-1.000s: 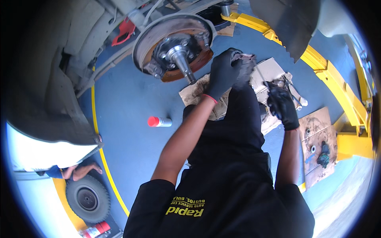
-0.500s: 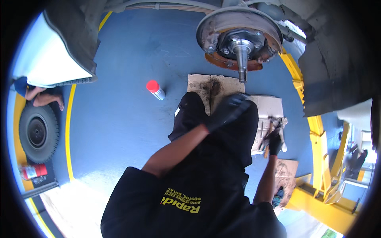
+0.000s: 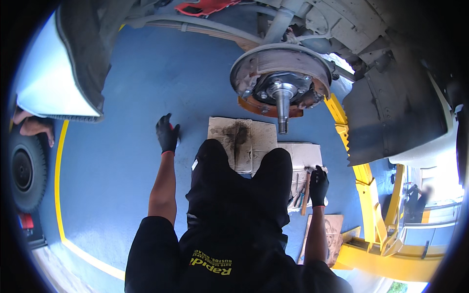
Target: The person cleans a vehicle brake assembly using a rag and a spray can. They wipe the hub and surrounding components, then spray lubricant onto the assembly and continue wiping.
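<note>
My left hand (image 3: 167, 135), in a black glove, is at a spray can with a red cap (image 3: 171, 126) on the blue floor. The fingers and thumb are around the can and hide most of it. My right hand (image 3: 319, 187), gloved too, is over the right edge of a cardboard piece with tools, its fingers apart and no held thing visible. Just left of it lies a hammer with a wooden handle (image 3: 306, 194). Ahead of my knees hangs a wheel hub assembly with a bare metal spindle (image 3: 283, 110) and a rusty brake shoe (image 3: 266, 108).
Stained cardboard (image 3: 220, 128) lies before my knees. A yellow lift arm (image 3: 364, 183) stands at the right, below a dark fender liner (image 3: 395, 117). At the far left are a tyre (image 3: 22, 166) and another person's bare limb (image 3: 36, 128). A white body panel (image 3: 53, 83) hangs at upper left.
My left hand has gone from above my right knee out to the left, onto the spray can. My right hand stays by the tools. The view has shifted, showing more of the underbody.
</note>
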### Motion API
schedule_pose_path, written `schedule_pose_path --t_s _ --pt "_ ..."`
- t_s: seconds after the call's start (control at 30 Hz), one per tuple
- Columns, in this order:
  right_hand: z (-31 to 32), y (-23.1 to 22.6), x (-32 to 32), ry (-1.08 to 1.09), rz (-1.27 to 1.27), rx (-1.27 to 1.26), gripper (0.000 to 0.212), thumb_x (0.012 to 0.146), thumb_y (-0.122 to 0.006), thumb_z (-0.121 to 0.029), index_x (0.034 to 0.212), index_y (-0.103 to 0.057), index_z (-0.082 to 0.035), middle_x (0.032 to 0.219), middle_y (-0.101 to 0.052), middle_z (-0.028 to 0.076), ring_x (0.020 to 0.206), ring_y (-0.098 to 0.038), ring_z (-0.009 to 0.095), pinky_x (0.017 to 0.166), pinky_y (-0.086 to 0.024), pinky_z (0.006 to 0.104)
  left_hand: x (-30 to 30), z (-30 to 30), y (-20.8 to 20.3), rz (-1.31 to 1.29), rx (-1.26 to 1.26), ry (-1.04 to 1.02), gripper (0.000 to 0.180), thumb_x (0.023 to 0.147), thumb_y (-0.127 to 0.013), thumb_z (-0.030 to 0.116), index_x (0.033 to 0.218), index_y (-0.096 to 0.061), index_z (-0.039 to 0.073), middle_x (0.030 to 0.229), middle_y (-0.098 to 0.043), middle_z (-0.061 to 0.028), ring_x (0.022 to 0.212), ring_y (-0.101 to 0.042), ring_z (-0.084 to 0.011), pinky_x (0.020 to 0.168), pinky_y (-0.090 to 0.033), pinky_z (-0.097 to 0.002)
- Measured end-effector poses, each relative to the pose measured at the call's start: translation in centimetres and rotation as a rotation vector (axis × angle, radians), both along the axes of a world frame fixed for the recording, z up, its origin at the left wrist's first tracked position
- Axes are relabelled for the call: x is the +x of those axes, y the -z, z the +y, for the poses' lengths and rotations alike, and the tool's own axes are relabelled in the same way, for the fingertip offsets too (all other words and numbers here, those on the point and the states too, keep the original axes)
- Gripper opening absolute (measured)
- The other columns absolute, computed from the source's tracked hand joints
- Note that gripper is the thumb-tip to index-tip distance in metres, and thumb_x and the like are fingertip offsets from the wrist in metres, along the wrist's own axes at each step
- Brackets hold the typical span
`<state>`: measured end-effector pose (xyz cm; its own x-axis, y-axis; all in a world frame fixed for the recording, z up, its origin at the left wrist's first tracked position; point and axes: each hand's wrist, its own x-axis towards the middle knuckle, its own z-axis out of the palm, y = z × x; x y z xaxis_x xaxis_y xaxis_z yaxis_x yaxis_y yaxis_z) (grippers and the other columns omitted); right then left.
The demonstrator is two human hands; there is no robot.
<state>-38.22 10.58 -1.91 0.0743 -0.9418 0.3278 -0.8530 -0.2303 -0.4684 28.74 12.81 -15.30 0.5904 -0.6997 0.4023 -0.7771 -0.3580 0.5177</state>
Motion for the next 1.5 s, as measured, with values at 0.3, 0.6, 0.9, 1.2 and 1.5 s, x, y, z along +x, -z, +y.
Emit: schedule_pose_path --t_s 0.3,0.6,0.9,1.2,1.5 --pt "6.9 -6.6 15.6 -0.701 0.125 -0.024 0.038 0.100 -0.072 -0.018 0.136 -0.070 -0.006 0.119 -0.073 0.013 0.109 -0.072 0.036 0.095 -0.058 0.0436 -4.6 3.4 -2.5 0.331 -0.147 -0.170 0.051 0.089 -0.084 0.020 0.135 -0.066 0.006 0.133 -0.063 -0.0206 0.121 -0.065 -0.0406 0.101 -0.054 -0.0511" --pt "6.1 -15.0 31.8 -0.761 0.104 -0.254 0.069 0.094 -0.078 -0.039 0.151 -0.057 -0.007 0.132 -0.060 0.017 0.127 -0.062 0.039 0.102 -0.055 0.0499 -17.3 11.1 -24.6 0.390 -0.556 0.203 0.034 0.089 -0.080 0.013 0.117 -0.067 -0.001 0.113 -0.071 -0.0138 0.104 -0.070 -0.0274 0.095 -0.055 -0.0400" --pt "8.3 -20.8 26.1 -0.745 -0.065 -0.097 0.075 0.079 -0.090 -0.045 0.138 -0.064 -0.006 0.111 -0.069 0.015 0.096 -0.073 0.034 0.081 -0.058 0.0470 -22.5 11.5 -31.7 0.584 -0.492 0.564 0.032 0.096 -0.067 0.027 0.101 -0.071 -0.005 0.101 -0.074 -0.0153 0.090 -0.072 -0.0251 0.081 -0.056 -0.0363" --pt "8.4 -22.8 16.7 -0.728 0.381 -0.263 0.075 0.078 -0.091 -0.040 0.139 -0.063 -0.007 0.110 -0.070 0.012 0.095 -0.072 0.033 0.083 -0.058 0.0440 -15.6 11.2 -34.6 0.901 -0.480 0.493 0.035 0.112 -0.050 0.035 0.117 -0.064 0.004 0.100 -0.069 -0.0130 0.081 -0.070 -0.0233 0.064 -0.058 -0.0338" --pt "4.9 -24.3 17.3 -0.296 -1.048 0.253 0.054 0.086 -0.086 -0.003 0.135 -0.063 -0.001 0.112 -0.075 0.006 0.101 -0.073 0.015 0.092 -0.059 0.0345 -26.0 7.6 -26.3 1.109 0.255 1.164 0.055 0.091 -0.069 0.010 0.144 -0.059 -0.002 0.131 -0.069 -0.0140 0.117 -0.067 -0.0282 0.107 -0.050 -0.0398"
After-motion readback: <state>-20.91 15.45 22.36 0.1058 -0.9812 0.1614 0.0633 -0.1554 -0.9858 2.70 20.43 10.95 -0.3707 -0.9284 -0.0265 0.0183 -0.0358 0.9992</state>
